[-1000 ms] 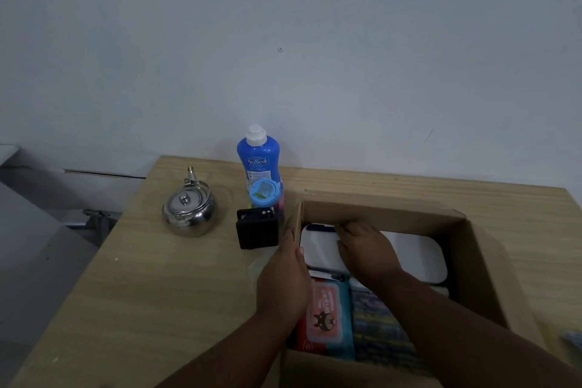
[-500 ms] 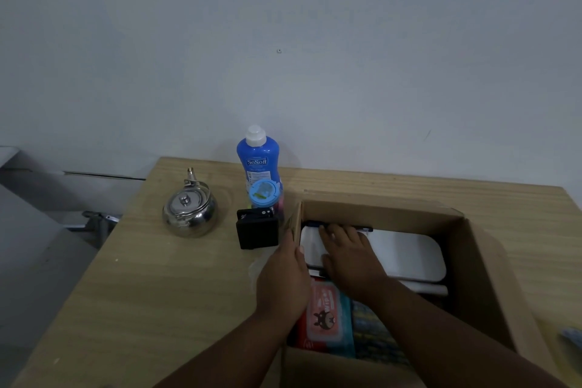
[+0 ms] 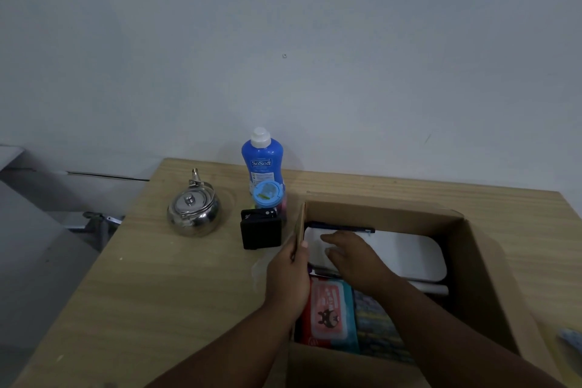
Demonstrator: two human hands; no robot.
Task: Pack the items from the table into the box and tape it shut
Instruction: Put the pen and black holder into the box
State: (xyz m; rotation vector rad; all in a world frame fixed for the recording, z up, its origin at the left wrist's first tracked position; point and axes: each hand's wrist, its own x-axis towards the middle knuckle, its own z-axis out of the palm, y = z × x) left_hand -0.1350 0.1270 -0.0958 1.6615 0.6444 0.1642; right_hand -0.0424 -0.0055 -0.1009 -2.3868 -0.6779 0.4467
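Packing under way. Unpacked on the table (image 3: 151, 277): kettle (image 3: 192, 209), bottle (image 3: 263, 161), jar (image 3: 267, 195), black block (image 3: 260, 231). The left hand (image 3: 291, 277) pinches the left wall of the box (image 3: 478, 277), thumb inside. In the box: pen (image 3: 340, 227) along the far wall, white tray (image 3: 406, 253) beside it, wipes (image 3: 327, 315) and cloth (image 3: 374, 321) nearest the wearer. The right hand (image 3: 352, 257) lies flat on the tray, fingers straight. It has drawn back from the far wall, uncovering the pen, probably just placed. Four items remain and taping has not begun.
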